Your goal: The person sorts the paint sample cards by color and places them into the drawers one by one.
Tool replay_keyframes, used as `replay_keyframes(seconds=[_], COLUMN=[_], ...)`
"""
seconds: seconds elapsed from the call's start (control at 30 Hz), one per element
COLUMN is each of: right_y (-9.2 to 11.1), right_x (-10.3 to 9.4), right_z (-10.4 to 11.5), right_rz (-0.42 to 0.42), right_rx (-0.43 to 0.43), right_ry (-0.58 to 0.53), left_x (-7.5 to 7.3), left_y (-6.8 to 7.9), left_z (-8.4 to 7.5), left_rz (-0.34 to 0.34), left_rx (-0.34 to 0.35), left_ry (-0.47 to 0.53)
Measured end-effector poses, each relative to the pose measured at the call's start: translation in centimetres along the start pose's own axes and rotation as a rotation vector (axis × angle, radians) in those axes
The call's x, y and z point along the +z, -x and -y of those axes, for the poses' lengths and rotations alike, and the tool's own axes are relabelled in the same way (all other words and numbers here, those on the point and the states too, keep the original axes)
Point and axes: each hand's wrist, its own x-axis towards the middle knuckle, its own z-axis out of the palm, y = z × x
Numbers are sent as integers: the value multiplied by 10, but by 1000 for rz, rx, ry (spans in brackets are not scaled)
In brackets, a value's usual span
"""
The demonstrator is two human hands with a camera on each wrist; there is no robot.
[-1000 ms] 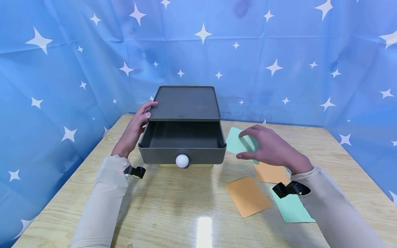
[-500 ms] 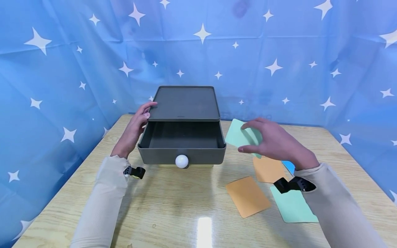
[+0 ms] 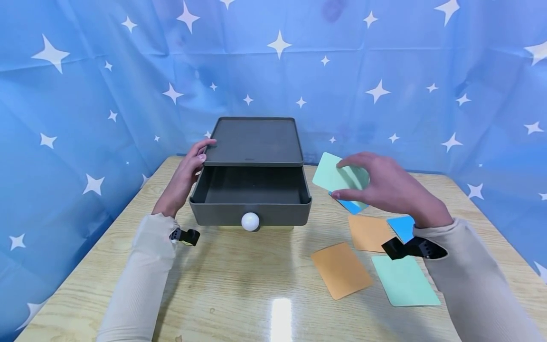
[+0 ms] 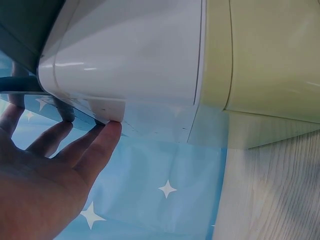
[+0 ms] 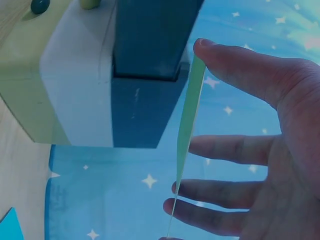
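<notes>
Mint-green and thin, the round-cornered card [image 3: 328, 175] is held above the wood-grained desk [image 3: 239, 285], right of the smooth grey drawer box [image 3: 256, 142]. The right hand [image 3: 384, 183] grips it between widely parted thumb and fingers; the left hand [image 3: 183, 178], fingers extended, touches the box's left side.

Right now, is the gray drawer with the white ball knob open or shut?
Open. The gray drawer sticks out past the front edge of the gray top, and the head view shows its inside.
</notes>
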Motion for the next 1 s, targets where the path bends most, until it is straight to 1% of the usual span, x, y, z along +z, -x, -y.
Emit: replay_keyframes(seconds=[0.1, 0.33, 0.5, 0.63, 0.77, 0.9, 1.0], right_y=[1, 3, 4, 6, 6, 4, 1], right_x=[-3, -8, -11, -15, -16, -14, -10], right_z=[4, 17, 28, 38, 47, 53, 57], right_rz=[-13, -35, -50, -43, -27, -11, -2], right_rx=[-10, -72, -101, -137, -200, -263, -291], right_ry=[-6, -10, -25, -20, -24, -45, -63], left_x=[0, 0, 0, 0, -1, -1, -1], left_y=[0, 0, 0, 0, 1, 1, 1], left_z=[0, 1, 1, 1, 1, 0, 0], left_rz=[0, 0, 1, 0, 3, 6, 6], left_rx=[1, 3, 4, 2, 5, 6, 7], left_ry=[2, 2, 3, 3, 9, 12, 12])
